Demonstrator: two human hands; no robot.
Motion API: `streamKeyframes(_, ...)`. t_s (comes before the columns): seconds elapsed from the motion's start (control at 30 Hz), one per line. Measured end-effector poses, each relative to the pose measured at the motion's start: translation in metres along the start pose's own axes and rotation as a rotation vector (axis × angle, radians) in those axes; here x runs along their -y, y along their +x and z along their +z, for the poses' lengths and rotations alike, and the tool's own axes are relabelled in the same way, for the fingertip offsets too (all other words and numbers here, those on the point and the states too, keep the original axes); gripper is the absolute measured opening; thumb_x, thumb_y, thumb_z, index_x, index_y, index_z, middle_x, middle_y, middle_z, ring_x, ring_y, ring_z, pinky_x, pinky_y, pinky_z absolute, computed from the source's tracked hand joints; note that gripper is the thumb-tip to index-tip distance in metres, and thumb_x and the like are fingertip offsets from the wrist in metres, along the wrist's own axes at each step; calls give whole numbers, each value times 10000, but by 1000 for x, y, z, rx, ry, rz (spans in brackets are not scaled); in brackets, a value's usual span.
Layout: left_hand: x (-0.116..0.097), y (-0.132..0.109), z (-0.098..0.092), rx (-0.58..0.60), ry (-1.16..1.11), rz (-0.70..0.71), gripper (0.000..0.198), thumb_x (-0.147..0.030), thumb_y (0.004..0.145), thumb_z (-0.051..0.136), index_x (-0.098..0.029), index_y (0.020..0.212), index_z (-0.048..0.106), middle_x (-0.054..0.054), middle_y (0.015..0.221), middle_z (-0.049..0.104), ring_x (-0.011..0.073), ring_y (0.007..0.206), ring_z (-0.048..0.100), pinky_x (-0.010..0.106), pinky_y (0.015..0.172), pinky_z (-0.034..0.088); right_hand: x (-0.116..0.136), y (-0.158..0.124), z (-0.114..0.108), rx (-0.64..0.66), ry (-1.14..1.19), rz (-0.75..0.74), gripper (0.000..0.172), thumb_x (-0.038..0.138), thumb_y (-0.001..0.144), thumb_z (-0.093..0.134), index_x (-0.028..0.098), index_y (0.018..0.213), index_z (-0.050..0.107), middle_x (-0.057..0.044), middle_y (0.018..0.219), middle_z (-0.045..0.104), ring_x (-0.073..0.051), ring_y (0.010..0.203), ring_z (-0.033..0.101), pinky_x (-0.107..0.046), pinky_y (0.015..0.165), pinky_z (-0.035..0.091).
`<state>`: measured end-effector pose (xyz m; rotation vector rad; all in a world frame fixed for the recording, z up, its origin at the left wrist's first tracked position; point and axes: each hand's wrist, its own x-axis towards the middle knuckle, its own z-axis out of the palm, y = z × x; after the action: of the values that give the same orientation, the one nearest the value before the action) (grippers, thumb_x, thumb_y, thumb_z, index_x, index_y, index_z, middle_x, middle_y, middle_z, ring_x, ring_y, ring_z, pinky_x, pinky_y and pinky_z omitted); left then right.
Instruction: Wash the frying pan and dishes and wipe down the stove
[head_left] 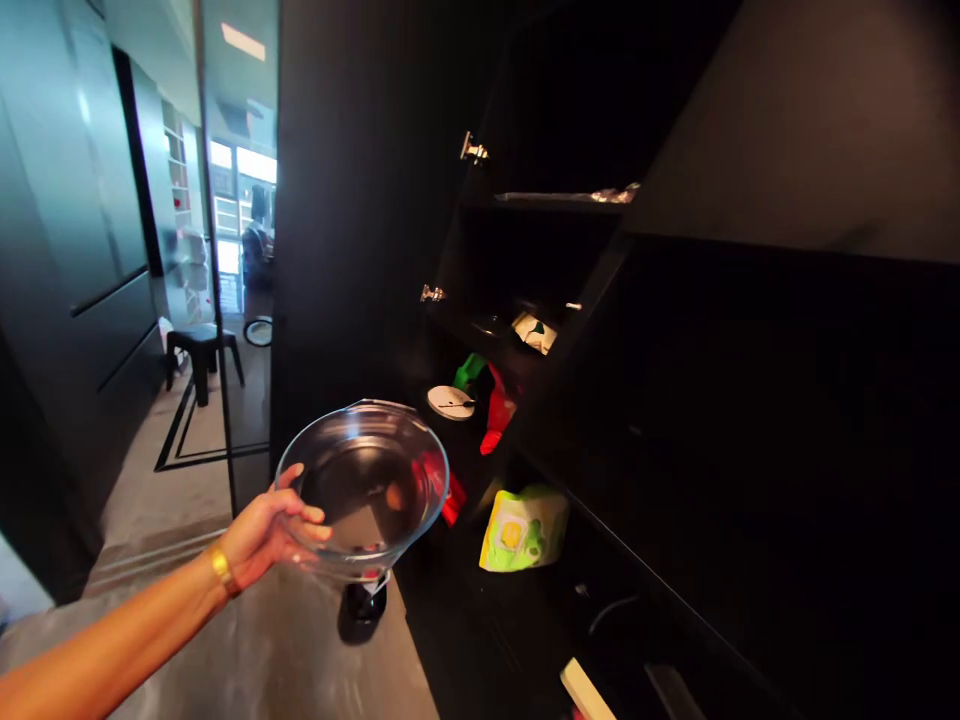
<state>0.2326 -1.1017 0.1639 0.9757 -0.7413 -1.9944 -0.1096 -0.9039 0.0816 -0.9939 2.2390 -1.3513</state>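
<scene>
Item: my left hand (271, 530), gold bangle (222, 568) at the wrist, fingers and thumb closed on the rim of a clear glass bowl (367, 480), lower centre of the frame, above a grey tabletop (225, 650). To its right: yellow-green packet (523, 530) on a black shelf (442, 600).
</scene>
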Motion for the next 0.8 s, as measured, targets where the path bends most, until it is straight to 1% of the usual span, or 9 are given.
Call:
streamKeyframes(0.07,-31,41,38,49,16,4,760,-101,654,507,-287,1323,198,18,699,667,303,691,676,491,561,517,44,30,5,-63,-18,-125,572,538,669,501,383,1219,520,-48,1245,561,-327,1088,563,-451,823,526)
streamKeyframes(0.13,-64,78,73,96,46,-12,739,-100,650,492,-296,1300,202,3,669,655,300,681,677,514,581,516,106,64,17,-119,-213,-556,608,443,775,511,219,1331,411,-123,1407,381,-327,1266,390,-531,1010,374)
streamKeyframes(0.2,-96,111,105,141,100,-45,701,-111,653,487,-280,1279,220,6,651,647,295,657,675,508,596,523,170,102,32,-123,-442,-917,620,364,815,543,226,1378,324,-124,1496,190,-325,1339,251,-545,1019,357)
streamKeyframes(0.23,-111,128,120,169,135,-63,665,-122,658,486,-255,1264,244,19,650,647,290,639,672,488,597,529,198,122,40,-162,-524,-1024,631,338,823,552,224,1389,299,-134,1502,155,-331,1353,206,-549,1020,354)
streamKeyframes(0.33,-150,184,160,279,243,-109,510,-175,673,481,-154,1171,373,86,657,649,281,610,662,419,572,542,251,182,59,-225,-683,-1115,582,302,839,544,208,1372,332,-164,1446,275,-339,1345,205,-556,1006,367)
streamKeyframes(0.47,-185,269,207,456,372,-154,377,-229,661,477,-98,1014,500,145,694,656,283,670,660,396,577,549,262,261,74,-314,-687,-1045,445,349,854,517,175,1261,463,-158,1237,487,-323,1252,341,-526,967,414)
streamKeyframes(0.6,-204,350,250,609,499,-265,335,-264,650,465,-76,915,548,152,681,652,258,643,650,374,584,554,260,323,88,-453,-617,-972,324,347,865,496,162,1129,534,-138,1128,517,-300,1191,383,-521,971,404)
streamKeyframes(0.7,-208,395,277,704,527,-348,312,-279,660,455,-83,880,559,138,661,646,239,640,648,363,614,559,260,355,95,-540,-602,-899,249,310,880,468,192,1085,544,-121,1148,503,-288,1225,353,-531,988,383)
streamKeyframes(0.8,-206,426,296,756,545,-422,291,-295,679,450,-104,868,562,124,651,641,235,636,644,372,611,562,260,375,99,-585,-649,-835,235,276,888,446,199,1089,540,-120,1181,489,-278,1232,350,-523,985,387)
